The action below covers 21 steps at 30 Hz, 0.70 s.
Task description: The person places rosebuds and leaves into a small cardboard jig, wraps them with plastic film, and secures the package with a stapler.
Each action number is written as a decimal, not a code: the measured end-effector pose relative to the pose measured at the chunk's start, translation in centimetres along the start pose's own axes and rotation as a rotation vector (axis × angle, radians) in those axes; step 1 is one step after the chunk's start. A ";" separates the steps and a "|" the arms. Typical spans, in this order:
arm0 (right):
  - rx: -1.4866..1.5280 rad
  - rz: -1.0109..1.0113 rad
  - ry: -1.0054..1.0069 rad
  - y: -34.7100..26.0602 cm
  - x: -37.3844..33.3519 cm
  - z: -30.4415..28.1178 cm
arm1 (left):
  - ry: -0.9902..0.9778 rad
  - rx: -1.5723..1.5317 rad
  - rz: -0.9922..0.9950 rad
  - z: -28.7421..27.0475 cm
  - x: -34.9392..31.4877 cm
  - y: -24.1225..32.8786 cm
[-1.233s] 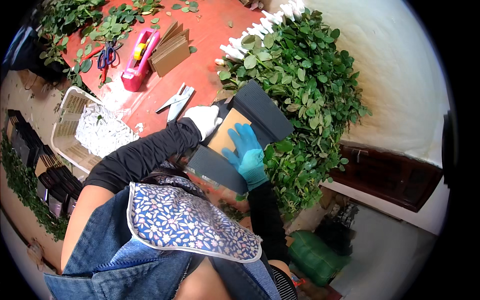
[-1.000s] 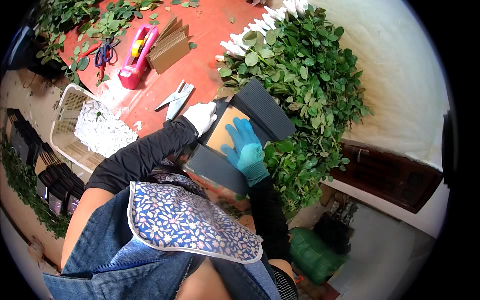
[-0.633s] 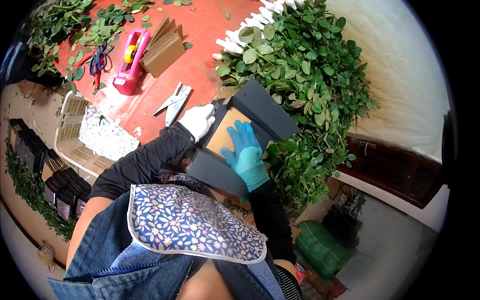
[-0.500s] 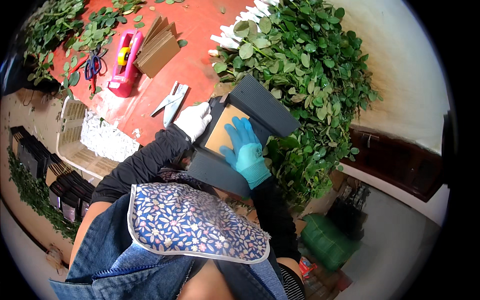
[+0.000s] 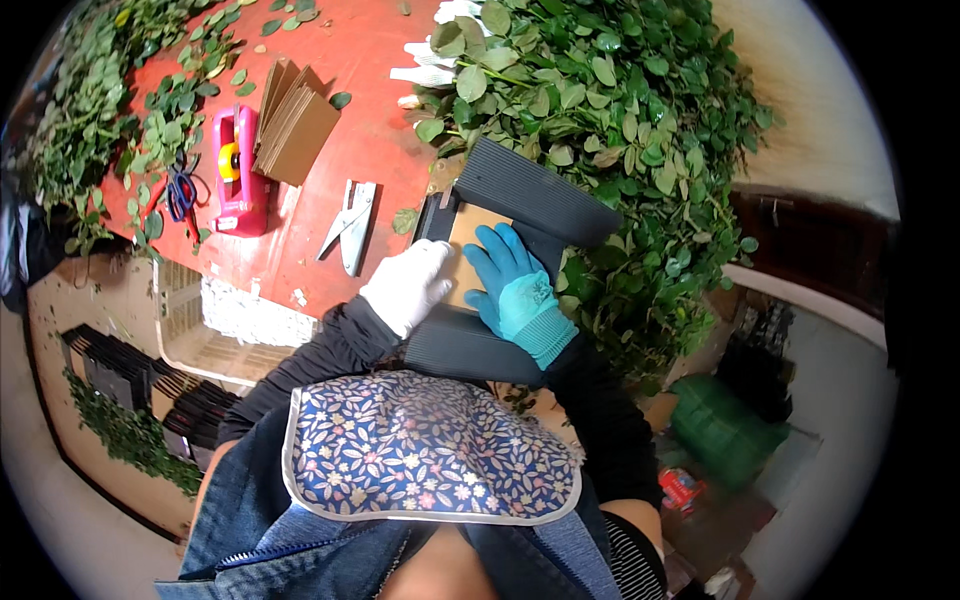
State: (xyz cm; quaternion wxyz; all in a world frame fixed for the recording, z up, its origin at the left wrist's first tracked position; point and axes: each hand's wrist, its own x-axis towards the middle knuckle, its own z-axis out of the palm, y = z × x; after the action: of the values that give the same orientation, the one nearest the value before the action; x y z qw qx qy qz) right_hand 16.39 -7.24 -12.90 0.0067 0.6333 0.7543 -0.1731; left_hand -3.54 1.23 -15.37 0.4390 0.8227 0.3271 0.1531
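One dark ribbed box (image 5: 520,190) with one brown card panel (image 5: 470,228) inside lies at the red bench (image 5: 370,90) edge, against the leaf pile (image 5: 620,110). Left hand (image 5: 408,285), white-gloved, rests flat, fingers extended, on the panel's left side. Right hand (image 5: 512,280), blue-gloved, presses flat, fingers spread, on the panel. Nearby: one metal stapler (image 5: 350,225), one pink tape dispenser (image 5: 235,170), one card stack (image 5: 292,125).

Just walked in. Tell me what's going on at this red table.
A person presses both hands on a brown cardboard sheet lying inside an open dark ribbed box: the left hand in a white glove, the right hand in a teal glove. A heap of green leafy branches lies right beside the box. On the red table rest a metal stapler, a pink tape dispenser and a stack of brown cards, all untouched.
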 end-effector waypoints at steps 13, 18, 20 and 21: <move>0.104 0.055 0.052 -0.3 -0.6 0.3 | -0.114 -0.123 -0.191 -0.1 0.7 -0.2; 0.074 0.018 0.064 -0.2 -0.5 0.6 | -0.155 -0.064 -0.232 -0.5 1.4 0.4; 0.071 -0.008 0.048 -0.2 -0.7 0.6 | -0.189 -0.100 -0.283 -0.5 1.5 0.4; 0.085 -0.004 0.039 -0.2 -0.7 0.6 | -0.206 -0.108 -0.300 -0.9 1.6 0.8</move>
State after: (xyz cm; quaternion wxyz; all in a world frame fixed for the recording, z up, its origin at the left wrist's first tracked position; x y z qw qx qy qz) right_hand 16.24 -8.11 -13.24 -0.0354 0.6347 0.7476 -0.1925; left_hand -2.50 2.56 -14.27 0.5314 0.7514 0.3907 0.0184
